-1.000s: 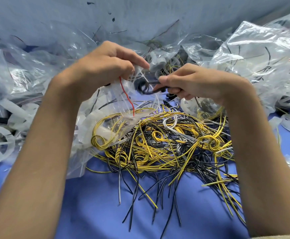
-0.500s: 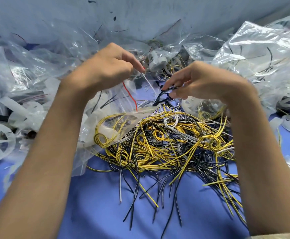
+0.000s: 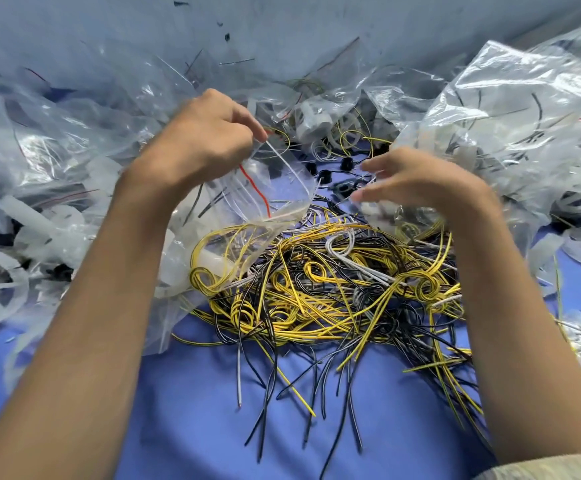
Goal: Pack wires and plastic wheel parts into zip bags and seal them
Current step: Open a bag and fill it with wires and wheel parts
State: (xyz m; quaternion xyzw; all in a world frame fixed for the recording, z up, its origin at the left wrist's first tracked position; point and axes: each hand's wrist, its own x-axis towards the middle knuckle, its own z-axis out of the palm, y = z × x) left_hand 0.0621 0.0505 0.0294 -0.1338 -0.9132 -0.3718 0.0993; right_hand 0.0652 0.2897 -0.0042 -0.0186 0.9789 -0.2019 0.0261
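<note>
One zip bag [image 3: 278,199] is pinched at its mouth by the left grip [image 3: 206,143]; the right grip [image 3: 417,181] is spread above the wire pile [image 3: 316,292].

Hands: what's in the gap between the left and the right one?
In the head view, the open mouth of the clear plastic zip bag the left hand pinches, then small black round parts on the blue table before the right hand.

Blue work surface [image 3: 195,410] underneath; scuffed grey wall [image 3: 282,29] behind; beige cloth [image 3: 559,469] at lower right corner.
</note>
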